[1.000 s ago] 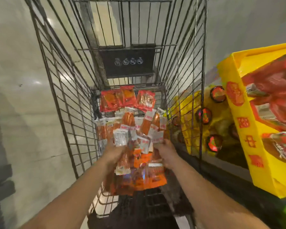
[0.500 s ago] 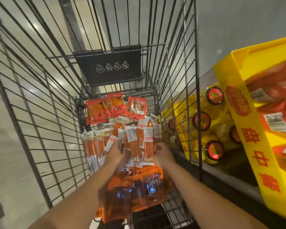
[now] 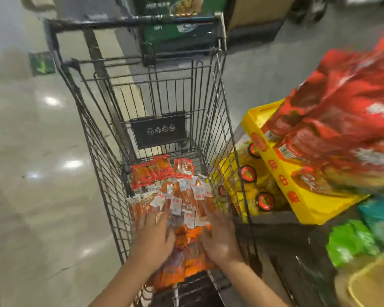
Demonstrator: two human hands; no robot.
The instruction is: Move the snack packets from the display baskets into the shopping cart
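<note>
A black wire shopping cart [image 3: 102, 191] stands in front of me, its bottom covered with orange and red snack packets [image 3: 186, 196]. Both my hands are inside the cart, above the near end of the pile. My left hand [image 3: 154, 235] has its fingers spread flat over the packets and holds nothing. My right hand [image 3: 220, 237] is likewise spread flat beside it, blurred by motion. Orange packets [image 3: 186, 264] lie loose between and under the hands. On the right, a yellow display box [image 3: 297, 196] holds more red packets [image 3: 341, 120].
Yellow bags with red round labels [image 3: 248, 173] lie between the cart's right side and the yellow box. Green packets [image 3: 353, 240] sit at lower right. A glossy grey floor [image 3: 31, 173] spreads to the left. A green bin [image 3: 180, 34] stands beyond the cart.
The orange packets that both hands gripped now lie in the cart, and my fingers have spread flat. The view has tilted up, showing the cart's far end.
</note>
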